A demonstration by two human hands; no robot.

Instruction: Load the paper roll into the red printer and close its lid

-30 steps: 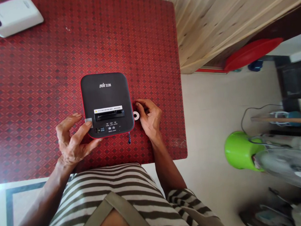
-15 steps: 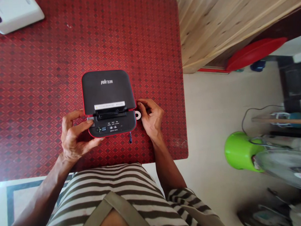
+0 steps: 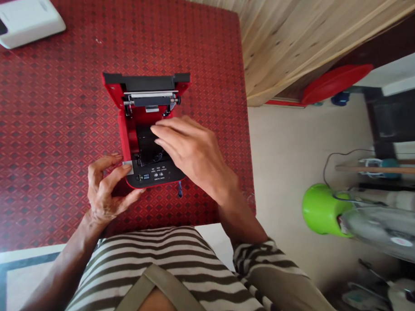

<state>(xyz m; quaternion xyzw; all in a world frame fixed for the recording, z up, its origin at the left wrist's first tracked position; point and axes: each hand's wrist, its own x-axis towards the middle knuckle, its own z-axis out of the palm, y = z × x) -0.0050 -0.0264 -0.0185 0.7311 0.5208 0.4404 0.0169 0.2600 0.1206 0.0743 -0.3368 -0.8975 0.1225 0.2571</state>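
fingers of the right hand (image 3: 197,160) bunched narrow over the bay (image 3: 146,136) (any held item not discernible), left hand (image 3: 105,193) spread at the grey tab (image 3: 128,168), the printer (image 3: 165,173) on the table (image 3: 63,106) is probably light and stiff, so grip its sides, not the likely fragile lid (image 3: 150,81)

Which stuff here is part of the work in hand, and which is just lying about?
In use:
- black-and-red device, open
- its raised lid
- grey tab, under a left-hand fingertip
- left hand, at the device's corner
- right hand, over the open bay

Apparently just around:
- white boxy item, far left of the tabletop
- green bucket
- red rounded object
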